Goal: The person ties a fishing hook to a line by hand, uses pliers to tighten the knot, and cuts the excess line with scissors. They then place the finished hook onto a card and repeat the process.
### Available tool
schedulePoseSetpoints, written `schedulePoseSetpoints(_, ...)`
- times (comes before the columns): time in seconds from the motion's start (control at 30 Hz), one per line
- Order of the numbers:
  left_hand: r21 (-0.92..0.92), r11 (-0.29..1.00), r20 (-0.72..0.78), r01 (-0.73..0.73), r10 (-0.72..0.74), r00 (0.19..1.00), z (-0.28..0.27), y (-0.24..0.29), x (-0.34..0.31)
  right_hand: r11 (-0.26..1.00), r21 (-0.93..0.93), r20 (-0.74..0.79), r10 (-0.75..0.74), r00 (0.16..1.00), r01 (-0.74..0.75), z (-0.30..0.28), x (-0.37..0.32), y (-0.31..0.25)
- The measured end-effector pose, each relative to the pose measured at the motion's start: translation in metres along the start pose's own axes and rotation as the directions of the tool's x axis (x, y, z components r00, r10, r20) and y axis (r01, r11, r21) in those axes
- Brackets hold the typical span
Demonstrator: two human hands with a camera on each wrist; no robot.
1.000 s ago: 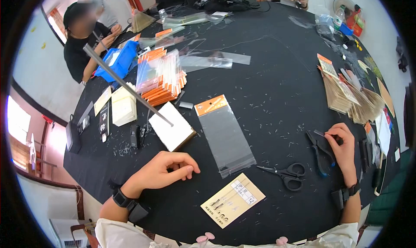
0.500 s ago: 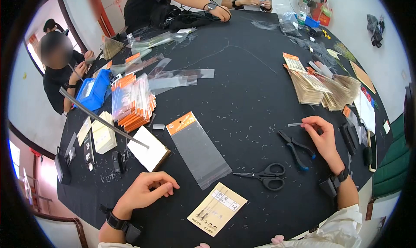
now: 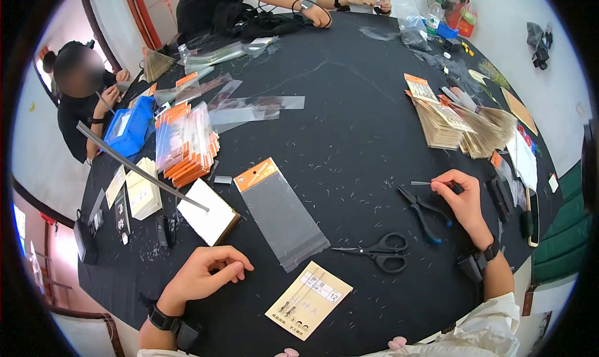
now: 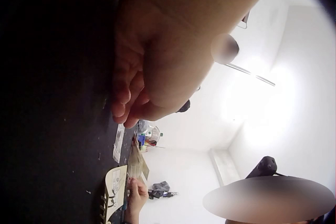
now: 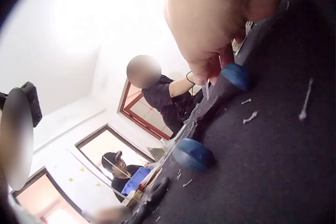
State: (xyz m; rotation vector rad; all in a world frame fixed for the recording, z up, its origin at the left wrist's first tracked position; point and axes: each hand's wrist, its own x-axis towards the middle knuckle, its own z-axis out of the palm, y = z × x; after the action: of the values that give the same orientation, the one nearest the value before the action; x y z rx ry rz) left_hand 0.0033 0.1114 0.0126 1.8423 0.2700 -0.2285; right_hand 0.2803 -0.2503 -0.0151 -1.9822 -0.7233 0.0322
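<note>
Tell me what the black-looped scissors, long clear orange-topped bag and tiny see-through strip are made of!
Black-looped scissors: tapering blades, probably metal; dull black loops, perhaps plastic.
Long clear orange-topped bag: likely smooth plastic film; the black tabletop shows through.
Tiny see-through strip: maybe plastic, palely translucent, too small to be sure.

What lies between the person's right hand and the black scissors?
A pair of pliers with blue-tipped handles lies between the right hand and the black scissors; the head view shows this.
</note>
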Motion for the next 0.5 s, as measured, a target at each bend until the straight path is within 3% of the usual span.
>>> schedulePoseSetpoints(0.17, 0.005, 1.000, 0.000, 0.009, -0.009, 1.000, 0.0009, 0.0020, -0.0011, 1.000, -0.006, -0.046, 0.016, 0.999, -0.016, -0.0013, -0.0007, 0.0008)
schedulePoseSetpoints(0.23, -0.001, 1.000, -0.007, 0.019, -0.019, 1.000, 0.0002, 0.0015, -0.0015, 0.998, -0.039, -0.068, -0.057, 0.996, 0.054, -0.0024, 0.0010, 0.0046)
schedulePoseSetpoints(0.43, -0.007, 1.000, 0.006, -0.002, 0.002, 1.000, -0.0001, -0.0010, -0.0011, 0.998, -0.041, -0.033, -0.041, 0.999, 0.040, -0.0001, 0.0011, 0.0004)
schedulePoseSetpoints(0.5, -0.009, 1.000, -0.001, -0.006, 0.006, 1.000, 0.0002, -0.0007, -0.0010, 0.999, 0.037, -0.028, -0.027, 0.999, 0.028, 0.0004, 0.0017, -0.0011)
